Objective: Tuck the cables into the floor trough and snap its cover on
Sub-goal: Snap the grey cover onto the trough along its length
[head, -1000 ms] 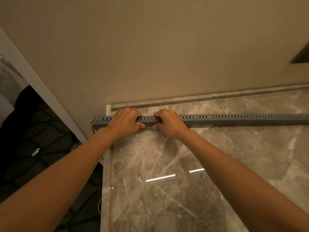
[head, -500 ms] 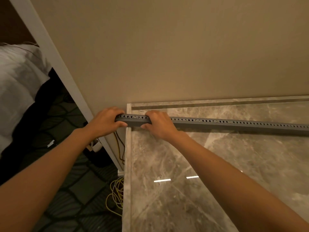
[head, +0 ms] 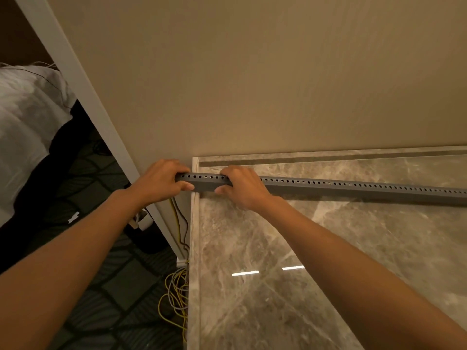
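A long grey trough (head: 353, 189) with a row of small holes along its top lies across the polished marble floor (head: 316, 261), running from the floor's left edge off the right of the view, near a beige wall (head: 252, 84). The left hand (head: 158, 183) grips the trough's left end, fingers over the top and thumb on the near side. The right hand (head: 242, 186) grips it just beside, fingers curled over the top. Yellow and grey cables (head: 177, 291) hang below the left end and lie in a loose coil on the dark patterned carpet (head: 101, 286). A white door frame (head: 83, 97) slants down the left, with white bedding (head: 27, 117) beyond it.
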